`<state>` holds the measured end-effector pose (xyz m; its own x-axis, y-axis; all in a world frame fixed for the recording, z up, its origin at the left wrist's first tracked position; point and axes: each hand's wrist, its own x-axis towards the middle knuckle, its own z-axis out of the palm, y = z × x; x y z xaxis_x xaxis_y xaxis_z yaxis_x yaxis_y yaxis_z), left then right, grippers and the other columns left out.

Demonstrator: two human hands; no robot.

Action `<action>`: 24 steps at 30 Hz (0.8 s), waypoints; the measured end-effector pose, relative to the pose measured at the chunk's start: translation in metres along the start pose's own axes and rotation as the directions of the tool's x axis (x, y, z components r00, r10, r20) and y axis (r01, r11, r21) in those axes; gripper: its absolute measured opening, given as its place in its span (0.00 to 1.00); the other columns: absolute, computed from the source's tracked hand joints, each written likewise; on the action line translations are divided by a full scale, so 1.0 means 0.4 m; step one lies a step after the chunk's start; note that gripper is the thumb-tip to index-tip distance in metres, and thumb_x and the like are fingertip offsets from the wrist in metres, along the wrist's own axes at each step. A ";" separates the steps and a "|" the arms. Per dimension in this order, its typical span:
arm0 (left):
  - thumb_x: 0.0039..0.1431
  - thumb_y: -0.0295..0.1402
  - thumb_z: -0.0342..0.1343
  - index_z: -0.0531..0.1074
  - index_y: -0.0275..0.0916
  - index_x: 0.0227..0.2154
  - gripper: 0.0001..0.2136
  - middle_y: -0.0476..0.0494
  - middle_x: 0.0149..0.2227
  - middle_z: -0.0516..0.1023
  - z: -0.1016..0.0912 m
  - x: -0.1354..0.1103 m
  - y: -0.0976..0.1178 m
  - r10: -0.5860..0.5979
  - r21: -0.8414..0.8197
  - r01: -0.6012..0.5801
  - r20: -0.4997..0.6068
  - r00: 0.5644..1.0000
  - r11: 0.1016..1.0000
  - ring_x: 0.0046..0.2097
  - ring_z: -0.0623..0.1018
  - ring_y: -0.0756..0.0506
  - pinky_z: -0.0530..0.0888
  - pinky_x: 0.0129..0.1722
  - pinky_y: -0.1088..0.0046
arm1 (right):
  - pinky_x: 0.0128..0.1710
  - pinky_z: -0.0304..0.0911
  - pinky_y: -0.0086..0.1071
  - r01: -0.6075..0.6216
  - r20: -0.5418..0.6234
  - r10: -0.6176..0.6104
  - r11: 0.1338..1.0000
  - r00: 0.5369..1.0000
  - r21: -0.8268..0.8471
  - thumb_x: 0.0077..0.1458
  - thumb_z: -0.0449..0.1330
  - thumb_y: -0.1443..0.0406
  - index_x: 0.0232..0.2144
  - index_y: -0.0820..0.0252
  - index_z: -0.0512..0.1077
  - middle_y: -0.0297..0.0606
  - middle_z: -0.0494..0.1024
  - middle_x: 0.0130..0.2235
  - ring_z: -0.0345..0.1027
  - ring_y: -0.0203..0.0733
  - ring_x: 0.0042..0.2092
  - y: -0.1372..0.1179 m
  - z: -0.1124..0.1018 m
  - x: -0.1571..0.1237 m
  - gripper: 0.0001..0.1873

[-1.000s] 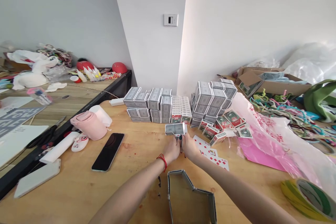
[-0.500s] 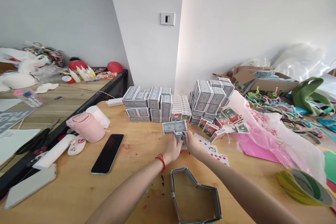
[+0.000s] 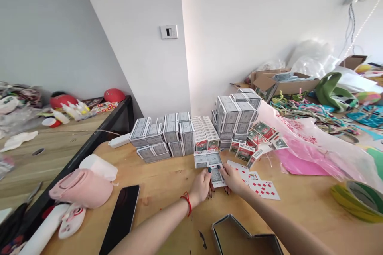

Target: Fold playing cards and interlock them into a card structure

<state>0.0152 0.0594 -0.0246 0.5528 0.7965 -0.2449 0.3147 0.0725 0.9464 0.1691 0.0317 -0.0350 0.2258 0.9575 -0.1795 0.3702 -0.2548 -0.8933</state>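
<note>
My left hand [image 3: 201, 186] and my right hand [image 3: 233, 178] meet on the wooden table [image 3: 167, 191], fingers pinched on a small bundle of grey-backed playing cards [image 3: 217, 176] between them. Just beyond the fingertips lies a flat pair of grey card packs [image 3: 207, 159]. A red string circles my left wrist. Face-up red diamond cards [image 3: 263, 188] lie to the right of my right hand. Behind stand stacks of grey card boxes [image 3: 167, 133] and a taller stack [image 3: 236, 113].
An angular open grey cardboard form [image 3: 245, 239] sits near the front edge. A black phone [image 3: 121, 217], a pink roll [image 3: 82, 187] and a white roll lie left. Loose green-red packs [image 3: 259, 139], a pink plastic bag [image 3: 311, 147] and tape rolls [image 3: 356, 201] lie right.
The view has swung left and down. Both hands stay together on the cards, drawn slightly away from the flat grey packs toward me.
</note>
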 end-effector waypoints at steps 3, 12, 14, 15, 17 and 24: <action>0.57 0.51 0.32 0.62 0.38 0.29 0.22 0.50 0.17 0.68 0.004 -0.003 -0.013 -0.001 -0.004 0.001 -0.053 0.999 1.000 0.14 0.64 0.52 0.58 0.13 0.77 | 0.14 0.55 0.26 0.056 0.053 -0.058 0.997 0.997 0.043 0.52 0.51 0.56 0.30 0.58 0.62 0.29 0.70 0.18 0.62 0.35 0.16 0.001 -0.003 -0.003 0.11; 0.59 0.43 0.36 0.68 0.36 0.28 0.19 0.44 0.22 0.73 0.005 -0.019 0.002 0.234 0.335 -0.169 -0.164 0.958 0.927 0.24 0.71 0.48 0.63 0.24 0.74 | 0.29 0.66 0.31 0.124 0.113 -0.142 0.981 0.983 0.147 0.43 0.59 0.65 0.37 0.60 0.64 0.37 0.74 0.33 0.70 0.41 0.32 -0.008 -0.028 -0.047 0.15; 0.60 0.41 0.35 0.69 0.36 0.27 0.20 0.45 0.22 0.73 0.007 -0.025 0.012 0.265 0.387 -0.199 -0.125 0.956 0.900 0.24 0.71 0.48 0.62 0.25 0.75 | 0.25 0.67 0.32 0.044 0.165 -0.079 0.978 0.983 0.206 0.44 0.59 0.64 0.37 0.59 0.63 0.35 0.73 0.31 0.70 0.41 0.30 -0.004 -0.034 -0.048 0.16; 0.61 0.41 0.35 0.69 0.37 0.27 0.19 0.45 0.21 0.73 0.009 -0.028 0.018 0.275 0.417 -0.205 -0.113 0.955 0.885 0.24 0.71 0.49 0.62 0.25 0.75 | 0.24 0.67 0.33 0.005 0.189 -0.050 0.973 0.981 0.233 0.44 0.58 0.63 0.37 0.59 0.62 0.34 0.73 0.30 0.69 0.41 0.29 -0.002 -0.038 -0.047 0.15; 0.61 0.39 0.35 0.69 0.37 0.27 0.19 0.46 0.22 0.73 0.012 -0.037 0.031 0.304 0.479 -0.216 -0.114 0.946 0.851 0.25 0.71 0.49 0.61 0.26 0.75 | 0.23 0.68 0.34 -0.038 0.214 -0.024 0.959 0.976 0.280 0.46 0.58 0.61 0.36 0.58 0.63 0.33 0.71 0.29 0.69 0.41 0.29 0.001 -0.045 -0.042 0.13; 0.58 0.33 0.40 0.68 0.38 0.26 0.13 0.46 0.24 0.73 0.025 -0.058 0.058 0.306 0.651 -0.174 -0.094 0.947 0.739 0.27 0.71 0.49 0.58 0.25 0.76 | 0.26 0.70 0.38 -0.120 0.283 -0.012 0.889 0.959 0.442 0.46 0.58 0.55 0.37 0.56 0.60 0.35 0.73 0.31 0.71 0.42 0.28 0.014 -0.061 -0.021 0.18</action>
<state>0.0174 0.0364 0.0009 0.5477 0.8331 0.0777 0.6386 -0.4762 0.6045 0.1912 0.0191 -0.0283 -0.0428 0.9595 -0.2785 -0.0964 -0.2814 -0.9547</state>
